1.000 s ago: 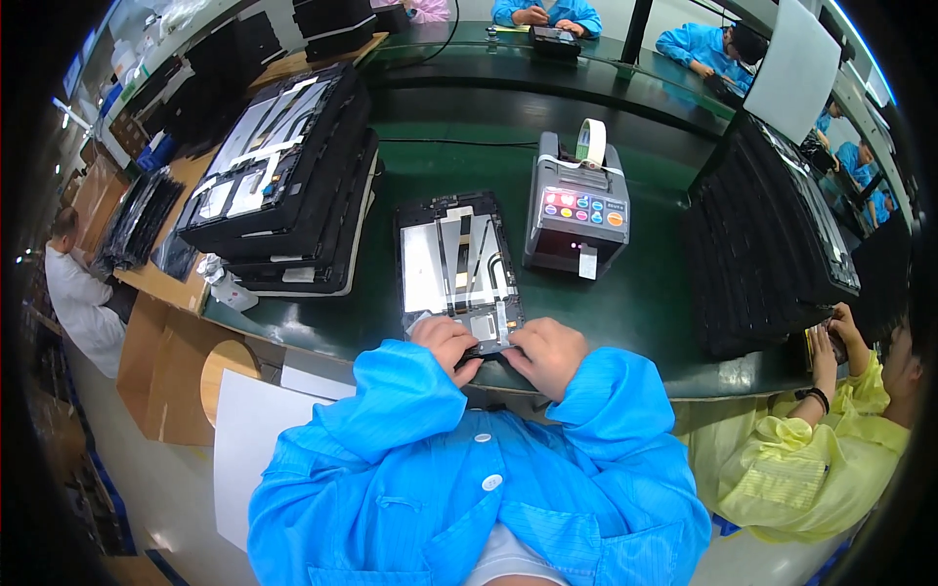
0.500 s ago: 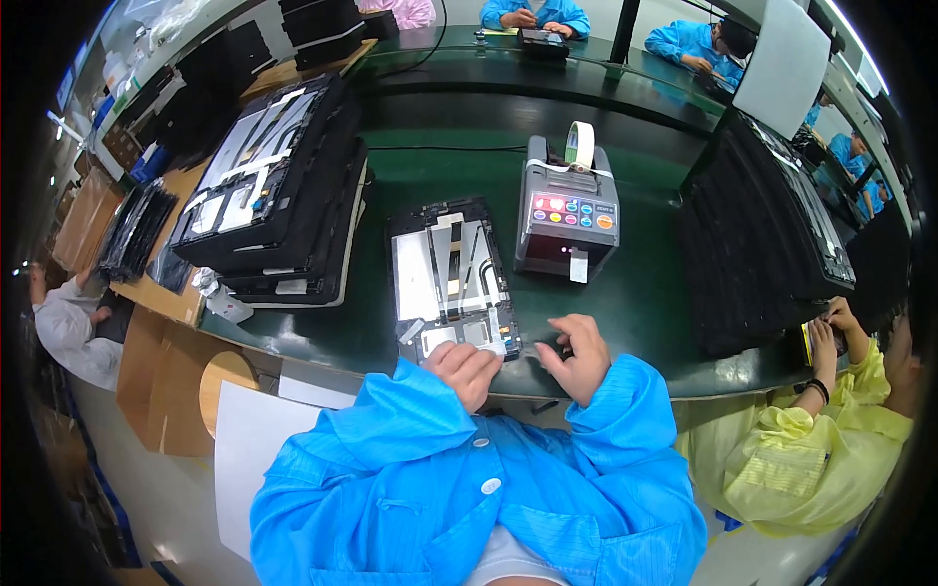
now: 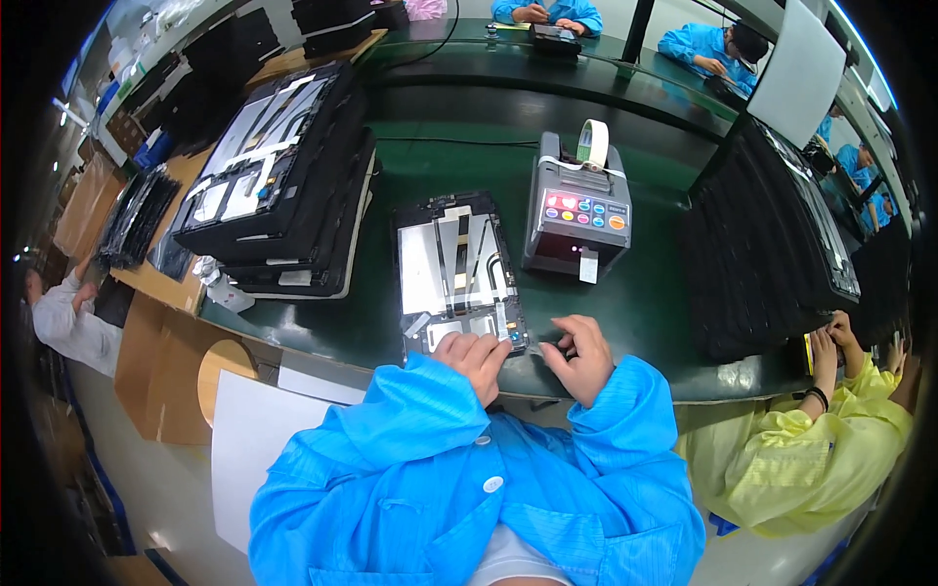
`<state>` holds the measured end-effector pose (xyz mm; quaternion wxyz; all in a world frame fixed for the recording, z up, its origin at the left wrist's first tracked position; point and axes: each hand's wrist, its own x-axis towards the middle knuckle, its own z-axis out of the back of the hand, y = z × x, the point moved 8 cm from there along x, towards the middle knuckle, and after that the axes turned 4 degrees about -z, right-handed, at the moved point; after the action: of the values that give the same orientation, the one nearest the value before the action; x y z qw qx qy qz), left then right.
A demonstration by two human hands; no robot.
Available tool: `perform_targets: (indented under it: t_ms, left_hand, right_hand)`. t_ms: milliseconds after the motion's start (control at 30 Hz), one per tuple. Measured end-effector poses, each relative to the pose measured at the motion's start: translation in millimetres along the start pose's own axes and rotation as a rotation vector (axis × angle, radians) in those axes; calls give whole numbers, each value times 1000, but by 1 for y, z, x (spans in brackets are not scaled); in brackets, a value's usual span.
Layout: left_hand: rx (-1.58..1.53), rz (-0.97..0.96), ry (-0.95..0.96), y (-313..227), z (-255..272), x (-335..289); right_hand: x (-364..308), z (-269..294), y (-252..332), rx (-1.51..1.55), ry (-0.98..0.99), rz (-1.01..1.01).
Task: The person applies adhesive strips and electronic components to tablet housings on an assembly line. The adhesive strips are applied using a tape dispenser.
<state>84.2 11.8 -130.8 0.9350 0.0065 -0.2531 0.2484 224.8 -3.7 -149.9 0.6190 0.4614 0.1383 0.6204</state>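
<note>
A tablet screen assembly point(image 3: 489, 264) lies on the green table in front of me. Its back shows silver plates, black flex cables and short strips of tape. Across its near edge rest the fingers of my left hand point(image 3: 474, 361), laid flat and slightly bent; the thumb is hidden. Just right of the near right corner hovers my right hand point(image 3: 583, 359), open, its thumb apart from the bent fingers and nothing visible between them. Behind it stands a grey tape dispenser point(image 3: 576, 210) with lit coloured buttons, a tape roll point(image 3: 592, 144) on top and a short tape end point(image 3: 588, 267) sticking out.
A tall stack of tablet assemblies in black trays point(image 3: 278, 186) stands at left, beside a small white bottle point(image 3: 225, 288). Another black stack point(image 3: 752, 244) rises at right. A person in yellow point(image 3: 782, 459) works close by at the right; others in blue sit across.
The left hand's fingers have shifted slightly right along the assembly's near edge and straightened. The right hand has barely moved. The whole view has shifted a little.
</note>
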Motion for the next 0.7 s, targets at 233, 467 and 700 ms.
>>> perform_targets:
  t_ms: [233, 467, 700]
  left_hand:
    - [-70, 145, 68, 16, 3, -1]
    - [-88, 50, -31, 23, 16, 1]
    - [-32, -70, 21, 24, -5, 1]
  right_hand:
    - [-1, 1, 0, -7, -7, 1]
    - [4, -5, 3, -37, 43, -14]
    - [1, -8, 2, -50, 78, -21]
